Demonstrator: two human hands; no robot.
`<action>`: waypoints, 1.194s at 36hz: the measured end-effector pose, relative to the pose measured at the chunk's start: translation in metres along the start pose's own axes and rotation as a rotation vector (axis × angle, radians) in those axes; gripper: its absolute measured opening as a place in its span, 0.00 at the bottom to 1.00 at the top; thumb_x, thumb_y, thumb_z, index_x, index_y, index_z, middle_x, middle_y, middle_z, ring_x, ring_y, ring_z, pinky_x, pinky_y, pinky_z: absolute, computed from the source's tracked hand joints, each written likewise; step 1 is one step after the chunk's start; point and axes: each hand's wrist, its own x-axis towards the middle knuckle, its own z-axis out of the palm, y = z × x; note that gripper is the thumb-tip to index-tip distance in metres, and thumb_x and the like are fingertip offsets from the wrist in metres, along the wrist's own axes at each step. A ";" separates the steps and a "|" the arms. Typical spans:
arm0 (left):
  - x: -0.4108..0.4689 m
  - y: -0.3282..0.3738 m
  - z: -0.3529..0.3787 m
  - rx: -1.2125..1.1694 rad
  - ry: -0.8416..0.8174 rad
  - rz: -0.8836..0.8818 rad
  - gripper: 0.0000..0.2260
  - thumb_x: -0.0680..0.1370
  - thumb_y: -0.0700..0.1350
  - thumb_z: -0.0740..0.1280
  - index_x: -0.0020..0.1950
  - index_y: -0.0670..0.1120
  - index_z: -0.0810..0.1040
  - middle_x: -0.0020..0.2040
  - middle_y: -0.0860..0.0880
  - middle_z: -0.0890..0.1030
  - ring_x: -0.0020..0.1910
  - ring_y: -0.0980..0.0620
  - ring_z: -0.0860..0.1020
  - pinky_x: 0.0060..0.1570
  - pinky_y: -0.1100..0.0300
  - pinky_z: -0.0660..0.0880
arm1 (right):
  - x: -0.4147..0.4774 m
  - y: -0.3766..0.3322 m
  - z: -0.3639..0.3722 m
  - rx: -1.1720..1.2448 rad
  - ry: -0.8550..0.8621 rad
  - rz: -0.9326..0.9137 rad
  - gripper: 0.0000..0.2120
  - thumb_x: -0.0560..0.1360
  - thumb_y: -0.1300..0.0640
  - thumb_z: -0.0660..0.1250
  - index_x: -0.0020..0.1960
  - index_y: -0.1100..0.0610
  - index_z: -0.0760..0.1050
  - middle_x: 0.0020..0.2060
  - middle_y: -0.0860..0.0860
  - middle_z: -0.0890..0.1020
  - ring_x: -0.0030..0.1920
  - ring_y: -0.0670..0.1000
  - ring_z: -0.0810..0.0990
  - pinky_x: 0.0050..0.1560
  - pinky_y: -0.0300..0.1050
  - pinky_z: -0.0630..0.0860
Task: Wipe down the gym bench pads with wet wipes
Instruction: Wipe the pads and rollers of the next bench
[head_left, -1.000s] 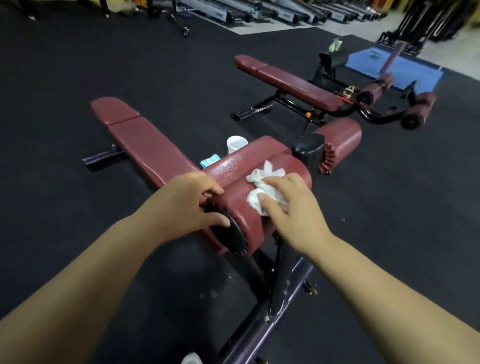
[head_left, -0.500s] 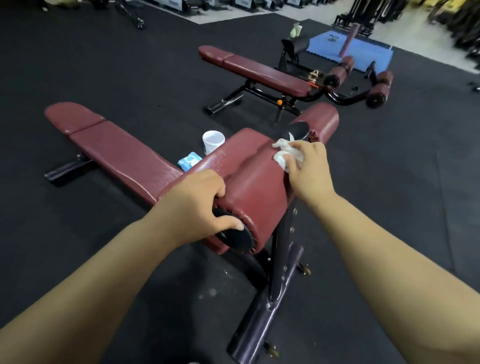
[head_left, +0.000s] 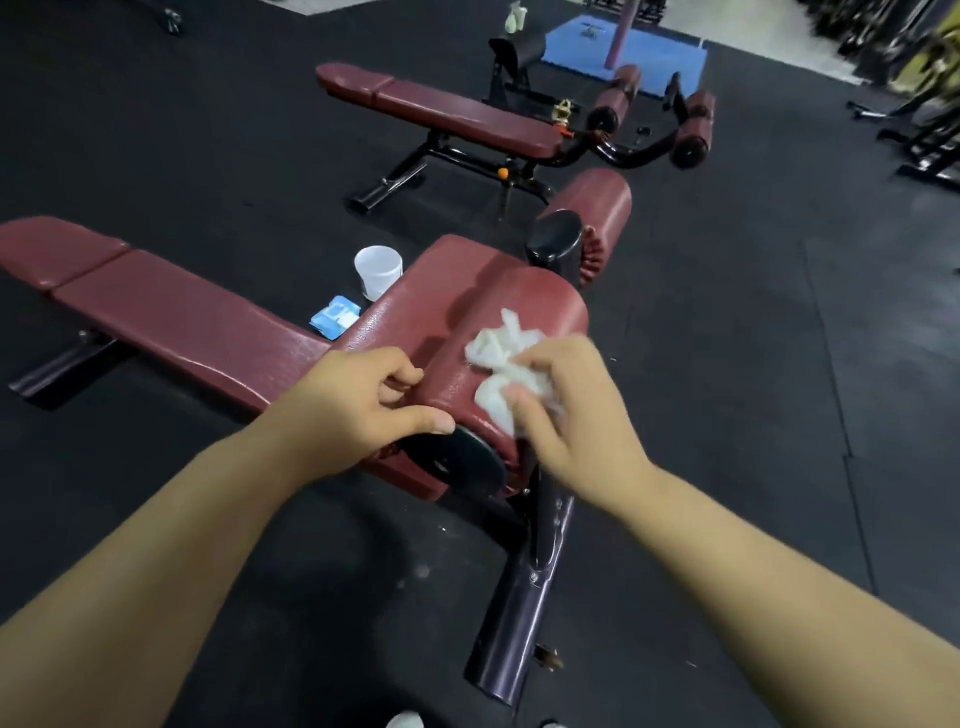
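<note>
Right now the left hand grips the near end of the roller pad, fingers curled into the groove btwn roller and seat, thumb on the rim by the black end cap. That's prob. to stop the roller spinning under the rubbing. The right hand holds a bunched wet wipe down on top of the roller, fingers bent over the wad. It's a bit blurred, so the exact grip is unclear.

The long bench pad runs off to the left, no wipe on it. A blue wipe pack and a white cup sit just behind the bench, apparently on the floor and w/in reach for a fresh wipe.

The vinyl is dark red, pebbled and slightly shiny. The floor is black rubber. A second bench stands well apart behind, w/ a blue mat beyond it.
</note>
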 end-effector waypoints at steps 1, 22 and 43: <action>0.001 -0.002 -0.001 0.004 -0.013 -0.008 0.25 0.61 0.63 0.77 0.48 0.48 0.79 0.45 0.42 0.83 0.45 0.47 0.81 0.54 0.50 0.77 | 0.012 0.007 0.001 -0.012 0.031 0.062 0.11 0.75 0.57 0.63 0.53 0.64 0.74 0.48 0.53 0.73 0.50 0.42 0.67 0.56 0.26 0.61; 0.000 -0.009 0.010 -0.039 0.034 0.193 0.32 0.61 0.62 0.74 0.63 0.54 0.75 0.59 0.61 0.75 0.58 0.63 0.75 0.61 0.66 0.71 | -0.014 0.005 0.002 -0.005 0.042 -0.030 0.10 0.76 0.57 0.63 0.52 0.63 0.74 0.47 0.47 0.71 0.48 0.45 0.68 0.54 0.31 0.63; 0.001 0.001 0.002 0.044 0.094 0.269 0.27 0.65 0.49 0.78 0.62 0.46 0.78 0.56 0.59 0.74 0.54 0.68 0.73 0.52 0.81 0.65 | -0.024 -0.001 0.002 0.010 0.050 -0.031 0.08 0.76 0.54 0.62 0.51 0.57 0.70 0.45 0.45 0.69 0.46 0.45 0.69 0.51 0.32 0.65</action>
